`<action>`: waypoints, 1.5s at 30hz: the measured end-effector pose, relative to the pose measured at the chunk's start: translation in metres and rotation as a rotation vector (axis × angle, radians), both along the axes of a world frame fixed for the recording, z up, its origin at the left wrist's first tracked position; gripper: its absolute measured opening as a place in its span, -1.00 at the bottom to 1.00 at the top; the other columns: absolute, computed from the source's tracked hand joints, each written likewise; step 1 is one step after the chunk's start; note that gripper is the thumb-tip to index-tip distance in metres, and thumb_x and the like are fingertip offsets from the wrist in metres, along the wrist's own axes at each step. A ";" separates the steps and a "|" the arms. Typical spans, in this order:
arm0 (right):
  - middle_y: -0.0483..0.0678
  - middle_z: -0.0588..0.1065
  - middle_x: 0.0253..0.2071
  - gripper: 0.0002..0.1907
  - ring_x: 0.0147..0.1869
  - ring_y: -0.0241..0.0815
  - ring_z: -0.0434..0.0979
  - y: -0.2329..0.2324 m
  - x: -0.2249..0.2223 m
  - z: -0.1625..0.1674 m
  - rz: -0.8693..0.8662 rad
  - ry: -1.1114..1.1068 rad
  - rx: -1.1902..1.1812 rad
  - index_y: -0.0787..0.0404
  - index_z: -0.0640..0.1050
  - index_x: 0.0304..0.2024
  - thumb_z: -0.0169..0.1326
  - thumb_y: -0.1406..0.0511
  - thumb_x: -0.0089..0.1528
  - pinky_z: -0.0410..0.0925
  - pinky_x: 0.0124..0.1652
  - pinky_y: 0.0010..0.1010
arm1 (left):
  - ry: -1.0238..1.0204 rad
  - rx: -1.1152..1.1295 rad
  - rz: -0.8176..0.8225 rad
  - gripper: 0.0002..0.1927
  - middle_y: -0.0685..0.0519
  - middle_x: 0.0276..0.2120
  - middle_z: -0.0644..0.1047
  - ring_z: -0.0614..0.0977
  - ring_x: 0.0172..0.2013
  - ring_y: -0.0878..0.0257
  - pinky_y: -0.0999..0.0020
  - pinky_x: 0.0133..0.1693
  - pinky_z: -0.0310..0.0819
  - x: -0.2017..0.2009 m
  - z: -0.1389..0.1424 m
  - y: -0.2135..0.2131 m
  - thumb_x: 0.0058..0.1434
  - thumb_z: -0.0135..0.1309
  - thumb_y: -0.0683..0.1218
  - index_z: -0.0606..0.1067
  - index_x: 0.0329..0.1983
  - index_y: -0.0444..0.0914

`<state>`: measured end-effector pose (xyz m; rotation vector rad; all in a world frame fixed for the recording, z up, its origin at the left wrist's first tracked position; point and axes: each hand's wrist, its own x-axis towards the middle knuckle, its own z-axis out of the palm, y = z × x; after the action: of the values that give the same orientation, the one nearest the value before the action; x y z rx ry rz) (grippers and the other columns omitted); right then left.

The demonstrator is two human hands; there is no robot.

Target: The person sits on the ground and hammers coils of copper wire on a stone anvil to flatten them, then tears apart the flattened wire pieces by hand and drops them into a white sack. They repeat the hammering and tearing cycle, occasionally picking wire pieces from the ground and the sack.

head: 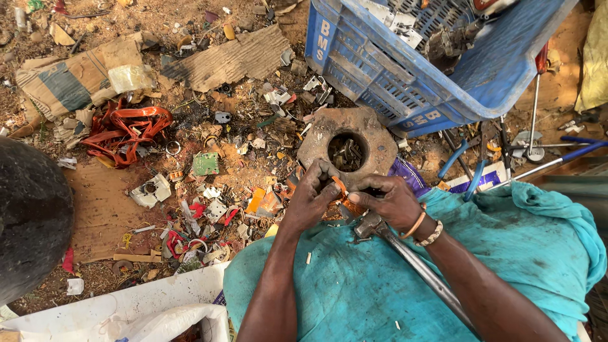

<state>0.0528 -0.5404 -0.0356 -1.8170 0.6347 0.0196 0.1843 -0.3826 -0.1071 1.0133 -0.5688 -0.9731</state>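
While both hands meet over the lap, the left hand (311, 193) & right hand (387, 201) pinch a small orange-copper coil piece (342, 193) between curled fingers — both closed on it, just in front of a rusty round metal housing w/ a centre hole (370, 130). A steel hammer w/ long handle (405, 256) lies across the teal cloth (354, 297) by the right wrist. Blue plastic crate (405, 69) sits beyond; tangled orange wire (126, 130) well apart to the left — scrap bits around.
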 end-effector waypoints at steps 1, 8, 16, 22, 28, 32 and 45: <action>-0.03 0.66 -0.32 -0.73 -0.30 -0.24 0.63 0.002 0.001 0.000 -0.105 0.022 0.157 0.24 0.69 -0.17 0.27 0.21 0.18 0.49 -0.28 -0.38 | -0.004 -0.031 0.012 -0.87 0.06 -0.13 0.47 0.51 -0.07 0.35 0.38 0.00 0.50 0.000 0.000 0.000 0.40 0.01 -0.25 0.32 -0.07 -0.24; -0.10 0.59 -0.26 -0.84 -0.30 -0.33 0.51 0.017 0.008 -0.008 -0.793 -0.332 0.825 0.23 0.58 -0.15 0.20 0.30 0.26 0.32 -0.40 -0.52 | -0.020 -0.031 0.004 -0.86 0.03 -0.14 0.49 0.47 -0.13 0.35 0.35 -0.03 0.46 0.001 0.002 0.000 0.35 -0.04 -0.25 0.28 -0.12 -0.20; 0.03 0.52 -0.11 -0.61 -0.02 0.01 0.50 -0.008 -0.004 -0.011 -0.655 -0.347 1.138 0.21 0.54 0.05 -0.10 0.18 0.28 0.35 -0.04 -0.07 | 0.169 -0.097 0.118 -0.86 -0.18 -0.01 0.55 0.55 -0.02 0.19 0.20 0.11 0.49 0.007 -0.008 -0.005 0.40 -0.01 -0.21 0.29 -0.07 -0.26; -0.06 0.55 -0.13 -0.70 0.04 -0.07 0.53 0.018 0.010 0.025 -0.805 -0.225 0.786 0.24 0.43 0.09 -0.03 0.13 0.53 0.40 0.20 -0.02 | -0.110 0.453 0.337 -0.53 -0.25 0.02 0.60 0.61 -0.02 -0.01 0.06 0.05 0.46 0.017 -0.008 -0.005 0.29 -0.06 -0.11 0.37 0.26 -0.35; 0.17 0.27 0.43 -0.24 0.47 0.08 0.25 0.141 0.077 0.125 0.121 -0.744 1.002 0.26 0.21 0.48 0.17 0.10 0.34 0.11 0.43 -0.01 | -0.477 0.143 0.437 -0.65 -0.21 0.02 0.52 0.58 -0.01 -0.01 0.12 -0.03 0.55 0.019 -0.002 0.003 0.34 -0.08 -0.13 0.44 0.14 -0.38; 0.14 0.22 0.52 -0.20 0.66 0.05 0.15 0.147 0.095 0.149 0.131 -0.685 0.399 0.22 0.12 0.55 0.14 0.12 0.39 0.07 0.57 -0.06 | -0.196 -0.076 0.397 -0.67 -0.04 0.17 0.44 0.50 0.12 0.12 0.26 0.10 0.45 0.022 0.002 0.012 0.35 0.00 -0.15 0.45 0.14 -0.38; 0.04 0.60 -0.10 -0.65 -0.11 -0.15 0.63 0.021 -0.017 -0.003 -0.313 -0.129 0.392 0.37 0.53 0.14 0.08 0.32 0.33 0.53 -0.08 -0.29 | -0.059 -0.184 0.068 -0.91 -0.07 -0.08 0.61 0.60 0.00 0.21 0.27 0.14 0.50 0.015 0.012 0.011 0.45 -0.04 -0.22 0.49 -0.14 -0.30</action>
<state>0.0357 -0.5197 -0.0382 -1.3187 0.7585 -0.1706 0.1996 -0.3717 -0.0952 0.8931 -0.6559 -0.8172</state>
